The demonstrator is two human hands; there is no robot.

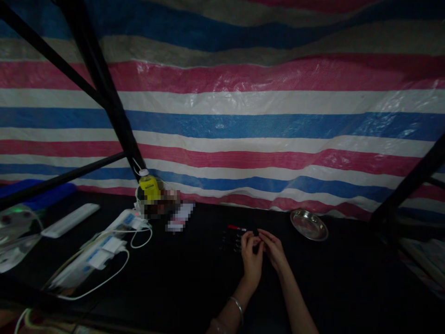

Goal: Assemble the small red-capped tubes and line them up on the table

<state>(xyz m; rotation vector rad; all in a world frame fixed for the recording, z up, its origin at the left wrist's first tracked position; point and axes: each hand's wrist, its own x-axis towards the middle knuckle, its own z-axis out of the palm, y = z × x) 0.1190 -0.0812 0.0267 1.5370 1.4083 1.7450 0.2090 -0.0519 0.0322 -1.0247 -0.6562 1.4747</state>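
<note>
My left hand (252, 258), with a silver bangle (237, 307) on its wrist, is closed with fingertips drawn together. Close beside it on the right, my right hand (274, 249) is closed too, and the fingertips of both hands meet. A small dark thing seems to sit between them, too dim and too covered by fingers to name. Just left of my hands, a red pen-like stick (236, 228) lies on the black tabletop (187, 278). Below it are several dark, slim pieces (231, 241) with shiny ends, partly hidden by my left hand.
A round metal dish (309, 225) stands to the right. Leftward are a yellow bottle (149, 186), a blurred-out card (181, 217), a power strip (93, 255) with white cables and a long white box (71, 220). Black frame bars (100, 83) and a striped sheet (243, 125) stand behind.
</note>
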